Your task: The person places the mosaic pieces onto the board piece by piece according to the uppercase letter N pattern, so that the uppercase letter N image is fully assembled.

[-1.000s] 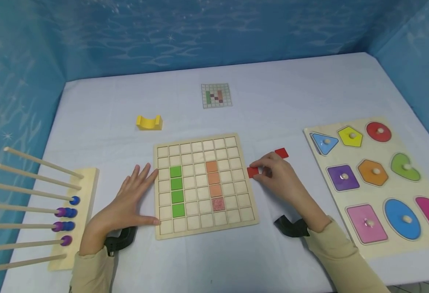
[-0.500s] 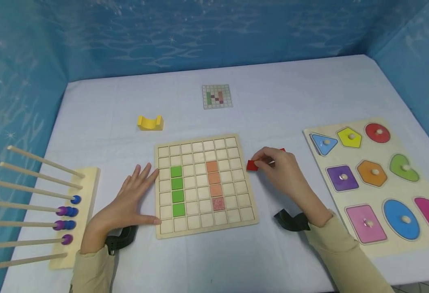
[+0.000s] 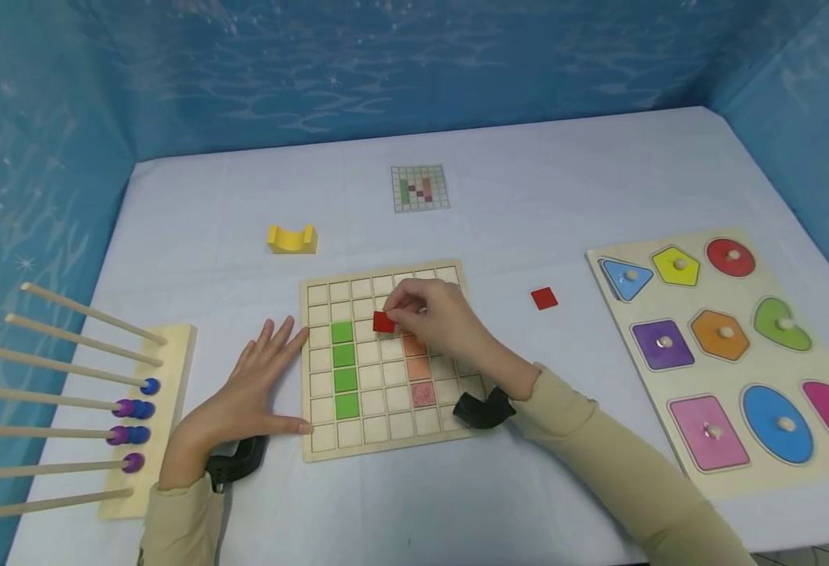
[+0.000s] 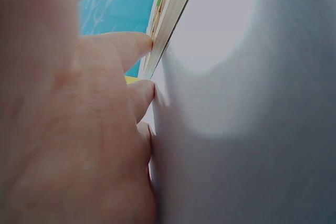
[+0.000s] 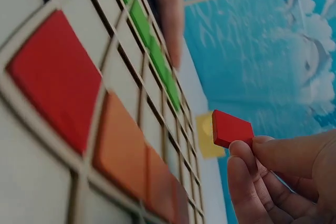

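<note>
A wooden grid board (image 3: 400,446) lies mid-table with a column of several green tiles (image 3: 346,380). Orange tiles (image 3: 418,369) and a red tile (image 3: 424,395) form another column, its top partly hidden by my right hand (image 3: 442,318). Between thumb and fingers that hand pinches a red square tile (image 3: 383,322) above the board, right of the top green tile. In the right wrist view the pinched tile (image 5: 232,128) is tilted, apart from the grid. My left hand (image 3: 244,393) rests with spread fingers at the board's left edge, its thumb touching the lower corner.
One loose red tile (image 3: 544,298) lies right of the board. A pattern card (image 3: 420,188) and a yellow curved block (image 3: 292,240) sit behind it. A knobbed shape puzzle (image 3: 669,409) is at the right, a wooden peg rack with beads (image 3: 166,440) at the left.
My right hand has carried the red tile left from beside the board to over the grid. The other loose red tile is now fully uncovered. My left hand stays in place.
</note>
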Motion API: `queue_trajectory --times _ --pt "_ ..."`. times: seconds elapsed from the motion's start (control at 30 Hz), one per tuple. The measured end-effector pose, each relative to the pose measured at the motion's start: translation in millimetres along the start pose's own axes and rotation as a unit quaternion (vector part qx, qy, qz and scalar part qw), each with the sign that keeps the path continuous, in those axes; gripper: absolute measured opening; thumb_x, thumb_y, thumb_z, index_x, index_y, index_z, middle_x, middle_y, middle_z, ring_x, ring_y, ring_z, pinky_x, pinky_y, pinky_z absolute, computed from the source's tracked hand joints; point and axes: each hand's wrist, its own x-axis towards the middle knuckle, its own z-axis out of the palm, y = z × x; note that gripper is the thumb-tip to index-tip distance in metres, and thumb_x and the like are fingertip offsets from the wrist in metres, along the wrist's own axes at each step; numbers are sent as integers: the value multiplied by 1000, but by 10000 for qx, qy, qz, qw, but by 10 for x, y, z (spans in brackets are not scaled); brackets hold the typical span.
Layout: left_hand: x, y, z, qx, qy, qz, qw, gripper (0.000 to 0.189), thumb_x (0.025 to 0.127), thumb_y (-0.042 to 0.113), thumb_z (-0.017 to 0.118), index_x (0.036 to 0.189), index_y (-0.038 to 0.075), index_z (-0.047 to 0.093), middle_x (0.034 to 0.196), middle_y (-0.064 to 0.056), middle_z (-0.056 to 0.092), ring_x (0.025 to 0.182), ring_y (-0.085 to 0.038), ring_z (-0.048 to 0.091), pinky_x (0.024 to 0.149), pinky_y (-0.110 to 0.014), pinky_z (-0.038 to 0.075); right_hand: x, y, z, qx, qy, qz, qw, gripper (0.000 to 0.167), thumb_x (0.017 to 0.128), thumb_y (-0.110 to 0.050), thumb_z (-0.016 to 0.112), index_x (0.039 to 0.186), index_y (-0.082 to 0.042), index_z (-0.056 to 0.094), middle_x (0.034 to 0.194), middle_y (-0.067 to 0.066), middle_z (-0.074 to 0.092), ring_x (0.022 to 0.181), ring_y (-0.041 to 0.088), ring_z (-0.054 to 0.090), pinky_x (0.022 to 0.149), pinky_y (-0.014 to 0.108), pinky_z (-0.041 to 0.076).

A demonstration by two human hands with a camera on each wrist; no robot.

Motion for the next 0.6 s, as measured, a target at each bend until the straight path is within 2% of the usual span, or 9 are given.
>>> queue_trajectory --times 0.2,0.6 --pt "-1 6 4 -24 -13 -8 10000 119 63 55 80 152 14 11 155 -12 -3 137 -30 -16 105 -56 -5 62 5 240 -159 -386 -67 9991 9 85 -2 67 80 -9 67 74 -4 63 67 9 57 63 23 48" --pt "-3 3 4 -2 10 -37 10000 119 63 55 80 151 13 12 155 -13 -2 137 -31 -15 105 -56 -4 18 -2 336 -580 -651 -228 9959 12 85 0 65 77 -9 66 68 -6 60 63 7 55 59 21 45"
